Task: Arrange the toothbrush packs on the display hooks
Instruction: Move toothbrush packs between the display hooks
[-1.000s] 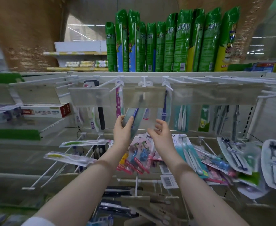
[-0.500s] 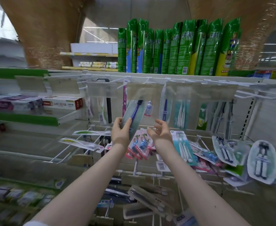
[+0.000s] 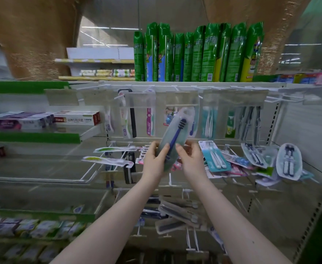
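Observation:
A clear blister pack with a dark blue toothbrush point(image 3: 175, 134) is tilted, its top leaning right, in front of the top row of hooks. My left hand point(image 3: 154, 161) grips its lower left edge, thumb across the front. On the lower right edge my right hand point(image 3: 191, 161) holds the same pack with curled fingers. Above it runs a row of display hooks point(image 3: 179, 88) with clear price tags, bearing several hanging toothbrush packs point(image 3: 208, 121). Its hang hole is below the hooks and off them.
More toothbrush packs point(image 3: 289, 161) lie piled on the middle hooks at the right, and others point(image 3: 108, 160) at the left. Green spray cans point(image 3: 194, 54) stand on the top shelf. Toothpaste boxes point(image 3: 76, 119) sit on a shelf at the left. Dark packs point(image 3: 177, 214) hang lower down.
The blue toothbrush pack has come down and away from the top hook and now tilts right. My right hand, earlier apart from it, has taken hold of its lower right edge.

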Demonstrator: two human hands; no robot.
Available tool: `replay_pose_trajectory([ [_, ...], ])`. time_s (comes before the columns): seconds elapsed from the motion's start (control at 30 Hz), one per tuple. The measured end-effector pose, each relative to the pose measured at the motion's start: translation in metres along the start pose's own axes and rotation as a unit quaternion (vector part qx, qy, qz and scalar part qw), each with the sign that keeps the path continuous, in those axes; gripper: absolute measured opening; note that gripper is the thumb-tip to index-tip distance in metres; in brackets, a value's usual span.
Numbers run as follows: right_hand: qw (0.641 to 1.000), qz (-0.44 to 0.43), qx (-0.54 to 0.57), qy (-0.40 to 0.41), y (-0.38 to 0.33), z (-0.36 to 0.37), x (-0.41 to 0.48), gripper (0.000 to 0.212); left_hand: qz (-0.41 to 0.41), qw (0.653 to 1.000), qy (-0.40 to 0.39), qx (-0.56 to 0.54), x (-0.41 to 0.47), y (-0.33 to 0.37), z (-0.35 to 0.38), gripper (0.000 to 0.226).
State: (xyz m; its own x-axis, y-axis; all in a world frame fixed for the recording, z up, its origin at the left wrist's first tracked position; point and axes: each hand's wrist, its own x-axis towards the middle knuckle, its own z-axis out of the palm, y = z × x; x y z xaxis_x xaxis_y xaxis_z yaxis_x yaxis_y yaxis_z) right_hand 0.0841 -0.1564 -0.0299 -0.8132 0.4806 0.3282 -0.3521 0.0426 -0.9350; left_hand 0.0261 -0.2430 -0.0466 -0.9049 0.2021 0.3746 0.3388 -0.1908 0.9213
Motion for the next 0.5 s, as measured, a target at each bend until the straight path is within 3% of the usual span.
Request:
replay_pose_trajectory([
  [0.5,0.992,-0.044,-0.078,0.087,-0.015,-0.031,-0.035,0.01,-0.018,0.993,-0.118,0.02,-0.038,0.022,0.018,0.017],
])
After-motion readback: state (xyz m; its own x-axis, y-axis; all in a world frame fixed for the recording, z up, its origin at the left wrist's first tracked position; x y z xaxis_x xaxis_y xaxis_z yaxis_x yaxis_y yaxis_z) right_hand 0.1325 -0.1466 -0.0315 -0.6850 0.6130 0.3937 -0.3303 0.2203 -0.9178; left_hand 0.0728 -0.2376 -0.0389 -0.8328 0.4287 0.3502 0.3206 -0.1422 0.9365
